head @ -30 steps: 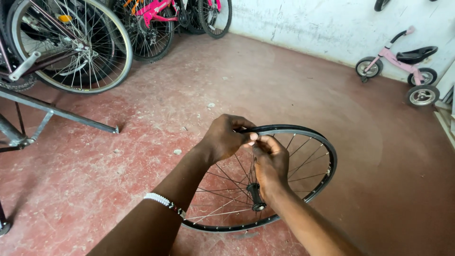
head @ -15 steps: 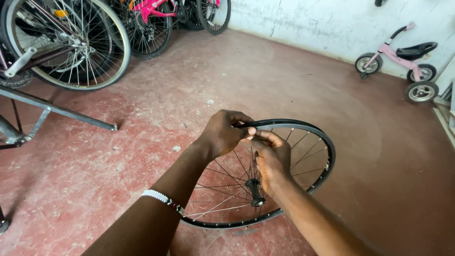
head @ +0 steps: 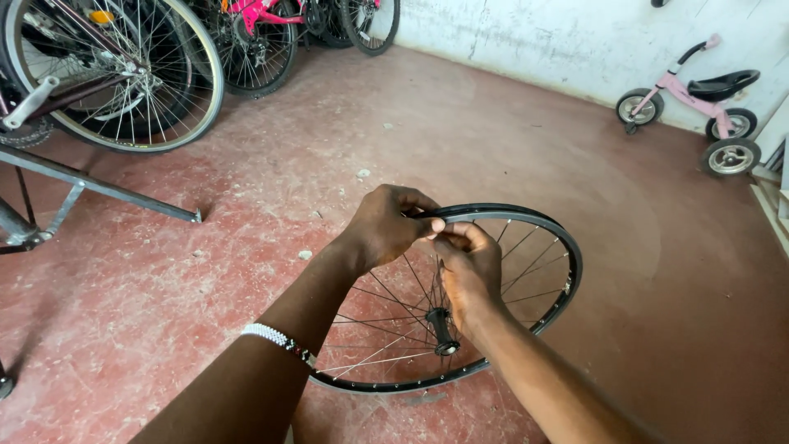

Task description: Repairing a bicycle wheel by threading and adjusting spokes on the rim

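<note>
Closest to the camera, a white beaded bracelet (head: 278,339) circles the left forearm. Just beyond it, the left hand (head: 385,225) has its grip pinched on the top edge of a bare black bicycle wheel rim with thin metal spokes (head: 538,316), at the spot where the right hand (head: 467,267) meets it. The right hand's fingers (head: 448,233) also curl onto that same upper stretch of rim, touching the left fingertips; both grips are clenched on the rim. The wheel stands tilted, its lower edge resting on the worn red concrete floor (head: 246,197), and its black hub with a short axle (head: 442,329) shows just below the right hand, spokes fanning out around it.

Farther left, a grey metal stand bar (head: 99,187) slants across the floor. Behind it stands a large spoked bicycle wheel with a tyre (head: 123,74), and a pink bicycle frame (head: 263,12) beyond. At the far right, by the whitewashed wall (head: 559,33), sits a small pink tricycle with a black seat (head: 699,94).
</note>
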